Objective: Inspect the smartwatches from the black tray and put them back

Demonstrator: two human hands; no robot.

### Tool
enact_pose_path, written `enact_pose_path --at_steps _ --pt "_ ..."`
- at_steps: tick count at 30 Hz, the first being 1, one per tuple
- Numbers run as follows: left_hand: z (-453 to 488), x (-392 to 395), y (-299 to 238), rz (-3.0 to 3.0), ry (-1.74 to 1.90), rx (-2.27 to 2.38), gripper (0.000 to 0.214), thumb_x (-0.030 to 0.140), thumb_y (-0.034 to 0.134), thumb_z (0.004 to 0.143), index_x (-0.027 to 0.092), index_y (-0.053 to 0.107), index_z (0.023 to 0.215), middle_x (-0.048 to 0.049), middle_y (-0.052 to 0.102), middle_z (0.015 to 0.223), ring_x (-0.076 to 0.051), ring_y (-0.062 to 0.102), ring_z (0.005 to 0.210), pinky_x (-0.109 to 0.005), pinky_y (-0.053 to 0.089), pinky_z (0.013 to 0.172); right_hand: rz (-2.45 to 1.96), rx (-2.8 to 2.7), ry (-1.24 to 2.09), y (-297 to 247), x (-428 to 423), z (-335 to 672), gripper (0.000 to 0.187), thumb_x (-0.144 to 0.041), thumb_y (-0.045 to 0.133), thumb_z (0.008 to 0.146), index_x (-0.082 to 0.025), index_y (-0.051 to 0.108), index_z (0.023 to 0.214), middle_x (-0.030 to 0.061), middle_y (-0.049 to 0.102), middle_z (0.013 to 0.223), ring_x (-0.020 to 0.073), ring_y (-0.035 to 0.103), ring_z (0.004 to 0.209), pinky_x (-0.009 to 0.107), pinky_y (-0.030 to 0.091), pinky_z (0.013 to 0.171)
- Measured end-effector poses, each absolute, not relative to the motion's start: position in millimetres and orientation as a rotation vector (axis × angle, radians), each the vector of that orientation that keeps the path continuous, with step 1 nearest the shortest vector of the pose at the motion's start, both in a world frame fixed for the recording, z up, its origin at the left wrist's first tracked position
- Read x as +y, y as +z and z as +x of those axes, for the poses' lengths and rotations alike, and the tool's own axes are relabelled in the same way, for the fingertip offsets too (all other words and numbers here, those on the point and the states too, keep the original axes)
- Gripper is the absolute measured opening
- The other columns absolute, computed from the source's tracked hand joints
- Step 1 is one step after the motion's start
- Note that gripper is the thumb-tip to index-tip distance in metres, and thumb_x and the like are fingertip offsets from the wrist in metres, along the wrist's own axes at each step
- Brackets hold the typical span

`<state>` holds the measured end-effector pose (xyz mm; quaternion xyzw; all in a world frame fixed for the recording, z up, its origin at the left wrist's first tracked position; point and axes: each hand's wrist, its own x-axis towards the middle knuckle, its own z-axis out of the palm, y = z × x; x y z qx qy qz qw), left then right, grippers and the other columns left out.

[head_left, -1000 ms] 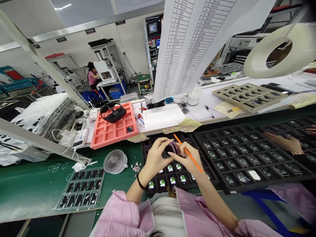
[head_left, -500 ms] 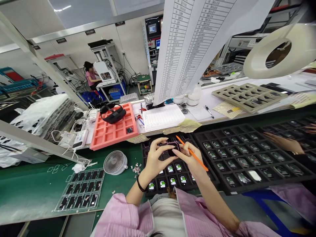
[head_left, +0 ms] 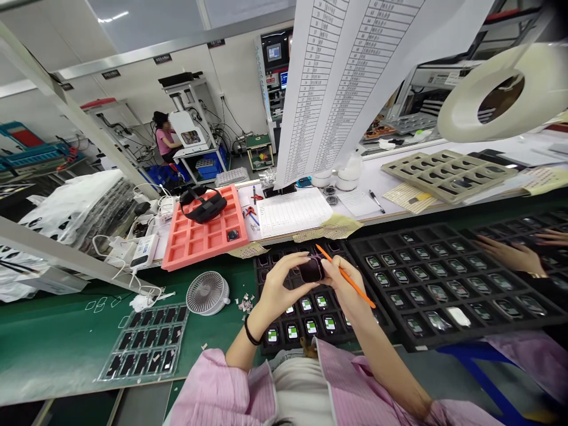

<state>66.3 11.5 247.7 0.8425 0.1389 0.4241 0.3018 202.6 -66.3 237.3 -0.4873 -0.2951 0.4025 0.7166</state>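
Between my two hands is a dark, square smartwatch case (head_left: pixel 310 270), its smooth dark face turned up toward me. My left hand (head_left: pixel 280 287) pinches its left side, thumb below and fingers above. On the other side, the fingers of my right hand (head_left: pixel 344 281) grip the case's right edge. An orange pen-like stick (head_left: pixel 355 286) is tucked in that same hand, slanting down to the right. Beneath both hands lies a black foam tray (head_left: pixel 284 349) with rows of watch cases, several showing green and white faces. My hands hide part of it.
Another black tray (head_left: pixel 402 325) of watches stands to the right, near a co-worker's hands (head_left: pixel 510 255). At left are a small white fan (head_left: pixel 207 292), paper scraps (head_left: pixel 245 303) and a clear tray of black parts (head_left: pixel 146 340). A coral tray (head_left: pixel 177 245) sits on the shelf; a printed sheet (head_left: pixel 328 89) hangs ahead.
The smartwatch case has been tilted so its dark face shows more fully. My right thumb has drawn back from its front toward the right edge. The co-worker's hands have shifted slightly.
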Motion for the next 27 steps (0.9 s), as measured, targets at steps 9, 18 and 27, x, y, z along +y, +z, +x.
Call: enact_pose_path --at_steps 9,18,27 --pt "57.4 29.8 218.5 1.721 1.030 0.611 0.052 0.033 0.077 0.072 0.018 0.052 0.115 -0.0088 0.064 0.105 -0.014 0.064 0.082 -0.024 0.054 0.066 -1.076 -0.590 0.925 235.6 -66.3 201.6 0.054 -0.042 0.078 0.068 -0.022 0.029 0.059 -0.0005 0.054 0.073 0.0159 0.060 0.067 0.032 0.056 0.063" --pt "14.4 89.3 76.8 1.957 0.577 1.063 0.046 0.013 0.066 0.072 0.014 0.054 0.116 -0.0081 0.065 0.104 -0.014 0.061 0.083 -0.027 0.052 0.073 -1.619 -1.040 0.638 107.1 4.6 205.7 0.050 -0.054 0.061 0.072 -0.024 0.024 0.055 -0.0053 0.039 0.052 0.0130 0.043 0.053 0.027 0.038 0.058" --pt "-17.7 84.6 25.5 2.177 0.201 1.245 0.047 0.016 0.069 0.067 0.019 0.060 0.114 -0.0079 0.061 0.115 -0.027 0.054 0.111 -0.044 0.041 0.096 -1.709 -1.205 0.702 10.2 33.4 144.0 0.044 -0.042 0.061 0.071 -0.025 0.026 0.052 -0.0064 0.034 0.044 0.0118 0.037 0.045 0.026 0.033 0.052"
